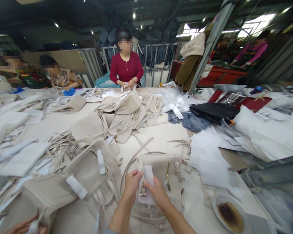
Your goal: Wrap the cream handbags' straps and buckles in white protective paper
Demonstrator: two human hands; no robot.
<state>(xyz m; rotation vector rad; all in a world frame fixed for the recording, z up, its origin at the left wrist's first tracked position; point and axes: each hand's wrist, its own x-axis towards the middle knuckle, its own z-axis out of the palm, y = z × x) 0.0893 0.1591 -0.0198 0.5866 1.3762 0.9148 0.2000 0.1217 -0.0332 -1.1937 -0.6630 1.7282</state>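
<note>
A beige handbag (158, 161) with gold hardware lies on the table in front of me. Over its front, my left hand (133, 182) is closed, its fingertips pinching the left edge of a white wrapping sheet (148, 174) beside a beige strap. My right hand (157, 191) grips the same sheet from the right, thumb pressed on it. Between my hands, a gold buckle (143, 191) shows against the white sheet. A gold zipper (168, 175) runs down the bag just right of my fingers. The fingertips behind the sheet are hidden.
More beige bags (88, 159) and loose straps (61, 149) are heaped to the left and ahead. At lower left a co-worker's hand (24, 227) holds a bag part. White sheets (210, 156) and a dish with dark brown residue (228, 214) lie right. A person in red (126, 66) works opposite.
</note>
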